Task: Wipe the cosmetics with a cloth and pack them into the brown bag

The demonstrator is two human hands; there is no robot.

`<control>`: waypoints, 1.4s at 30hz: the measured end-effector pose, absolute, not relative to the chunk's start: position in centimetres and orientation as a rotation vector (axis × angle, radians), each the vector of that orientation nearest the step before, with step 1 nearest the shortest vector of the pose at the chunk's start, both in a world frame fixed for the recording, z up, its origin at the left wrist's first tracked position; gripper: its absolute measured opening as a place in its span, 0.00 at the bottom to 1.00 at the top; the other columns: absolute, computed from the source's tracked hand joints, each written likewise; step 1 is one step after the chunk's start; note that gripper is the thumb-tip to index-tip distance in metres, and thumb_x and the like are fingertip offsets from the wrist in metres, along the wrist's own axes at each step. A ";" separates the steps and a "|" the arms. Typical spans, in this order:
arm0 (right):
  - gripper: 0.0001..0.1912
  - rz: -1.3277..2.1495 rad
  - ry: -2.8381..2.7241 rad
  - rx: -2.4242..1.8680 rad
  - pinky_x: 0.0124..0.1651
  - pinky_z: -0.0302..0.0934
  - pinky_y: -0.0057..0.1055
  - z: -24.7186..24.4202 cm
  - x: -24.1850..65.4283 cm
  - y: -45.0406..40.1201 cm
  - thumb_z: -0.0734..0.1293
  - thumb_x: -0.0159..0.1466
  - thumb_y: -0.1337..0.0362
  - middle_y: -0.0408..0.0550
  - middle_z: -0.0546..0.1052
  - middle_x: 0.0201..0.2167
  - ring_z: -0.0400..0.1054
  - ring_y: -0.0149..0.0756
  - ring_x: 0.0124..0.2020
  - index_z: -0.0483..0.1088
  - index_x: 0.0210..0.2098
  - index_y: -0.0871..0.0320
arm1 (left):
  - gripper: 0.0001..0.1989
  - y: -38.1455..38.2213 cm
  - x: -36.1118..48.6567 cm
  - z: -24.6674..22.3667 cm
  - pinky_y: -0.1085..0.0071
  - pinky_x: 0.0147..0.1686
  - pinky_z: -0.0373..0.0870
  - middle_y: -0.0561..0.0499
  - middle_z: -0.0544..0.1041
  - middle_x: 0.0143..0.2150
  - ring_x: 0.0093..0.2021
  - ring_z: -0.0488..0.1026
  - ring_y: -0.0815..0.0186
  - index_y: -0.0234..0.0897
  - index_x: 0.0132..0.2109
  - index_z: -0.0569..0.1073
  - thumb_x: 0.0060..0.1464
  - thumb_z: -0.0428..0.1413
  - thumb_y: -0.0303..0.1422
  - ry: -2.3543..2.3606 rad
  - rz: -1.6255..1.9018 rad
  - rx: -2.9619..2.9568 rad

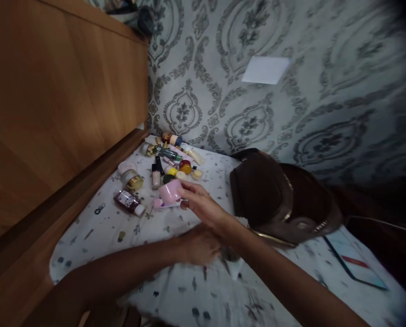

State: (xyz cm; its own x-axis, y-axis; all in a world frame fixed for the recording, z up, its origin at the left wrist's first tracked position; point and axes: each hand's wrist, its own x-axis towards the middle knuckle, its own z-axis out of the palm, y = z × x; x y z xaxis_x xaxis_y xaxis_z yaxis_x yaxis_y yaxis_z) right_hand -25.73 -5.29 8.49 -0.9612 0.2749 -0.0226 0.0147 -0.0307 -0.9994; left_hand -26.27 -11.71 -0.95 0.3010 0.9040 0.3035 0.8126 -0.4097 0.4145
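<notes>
My right hand reaches across the bed-like surface, its thumb and fingers closed on a pink jar. Beneath the jar lies a small pink-capped tube. My left hand is curled and blurred, crossing under my right forearm, which hides its fingertips. By those fingers is a blurred whitish item whose kind I cannot make out. Left of the pink jar are a dark purple bottle with a white cap, a gold-banded jar and a nail polish bottle.
Behind the pink jar lie a green bottle, a red-lidded amber jar and several other cosmetics. A brown bag stands on the right, with a phone or tablet beyond it. Wooden furniture borders the left; a patterned wall rises behind.
</notes>
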 end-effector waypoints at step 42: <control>0.32 0.812 -2.467 -0.572 0.56 0.58 0.42 1.3 -19.1 -0.5 0.68 0.61 0.59 0.58 0.72 0.55 0.65 0.52 0.56 0.59 0.63 0.59 | 0.15 -6.8 -37.0 7.2 0.50 0.57 0.66 0.43 0.72 0.57 0.57 0.69 0.55 0.35 0.55 0.70 0.62 0.54 0.33 2.817 0.556 1.628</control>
